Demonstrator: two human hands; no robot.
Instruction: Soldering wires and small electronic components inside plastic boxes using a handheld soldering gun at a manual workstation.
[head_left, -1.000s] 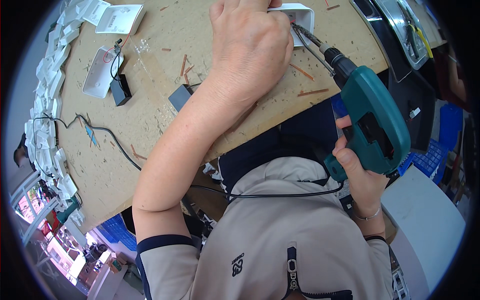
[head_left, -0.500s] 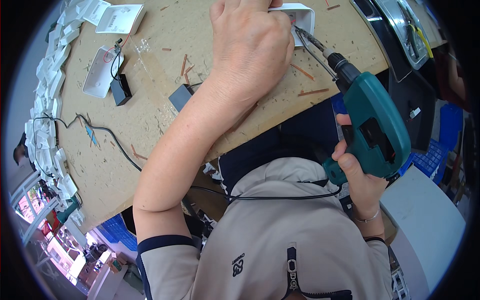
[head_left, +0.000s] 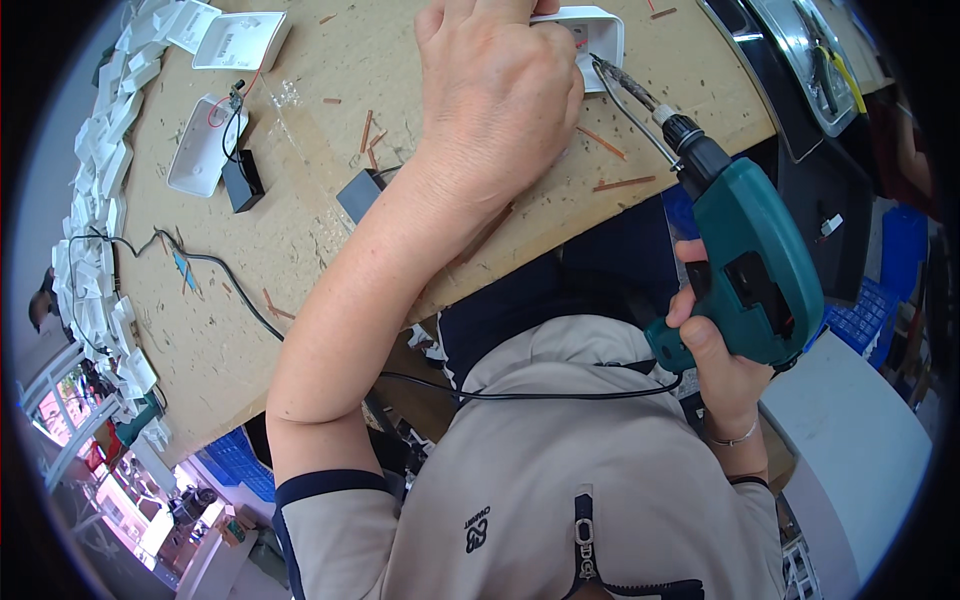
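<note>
My right hand (head_left: 718, 365) grips the handle of a green soldering gun (head_left: 765, 230), its metal tip and thin feed tube pointing up and left. The tip reaches into a white plastic case (head_left: 612, 75) at the table's far side, where a bit of red wire shows. Against the left side of that case lies my left hand (head_left: 500, 105), fingers curled; the fingertips are hidden or cut off by the frame's top, so what they pinch does not show. Beside my left forearm sits a black box (head_left: 360, 194) with a black lead.
On the worktable (head_left: 230, 330) lie another open white case (head_left: 205, 150), a black box (head_left: 243, 182) with wires, a white shell (head_left: 240, 42) and brown scraps. White cases are heaped along the left edge. A black cable (head_left: 520, 396) runs across my lap. A clear tray (head_left: 825, 70) with pliers stands at right.
The rear of the soldering gun has dropped slightly, while its tip stays in the white case. My left hand and the case have shifted very slightly left.
</note>
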